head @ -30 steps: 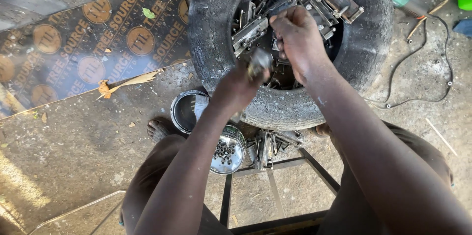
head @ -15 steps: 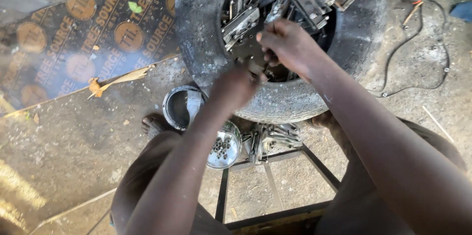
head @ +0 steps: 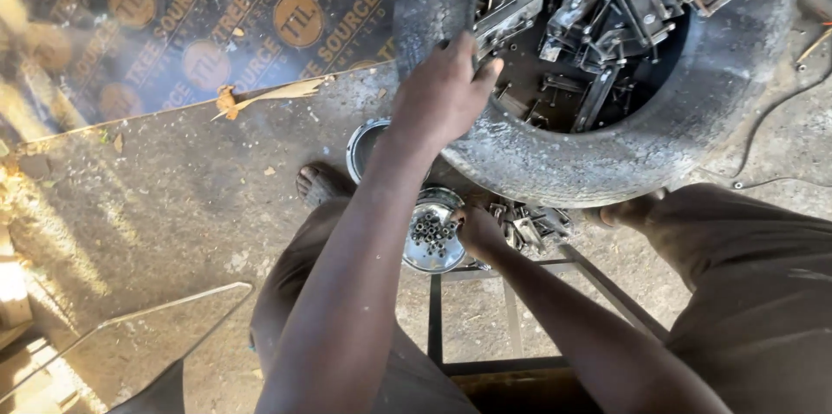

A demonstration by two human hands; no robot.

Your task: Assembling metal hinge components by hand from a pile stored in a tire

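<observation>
1. Tyre (head: 555, 162) lies flat on the floor, full of metal brackets (head: 598, 6).
2. I see left hand (head: 442, 93) on its rim, fingers spread, holding nothing.
3. Right hand (head: 479, 232) beside the round tin (head: 429, 236) of small metal tubes; can't tell its grip.

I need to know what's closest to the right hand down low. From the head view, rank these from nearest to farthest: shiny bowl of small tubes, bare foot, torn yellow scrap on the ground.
1. Shiny bowl: right beside the right hand, on its left.
2. Bare foot: farther left, past the bowl and slightly up.
3. Yellow scrap: farthest, up-left by the printed board's edge.
</observation>
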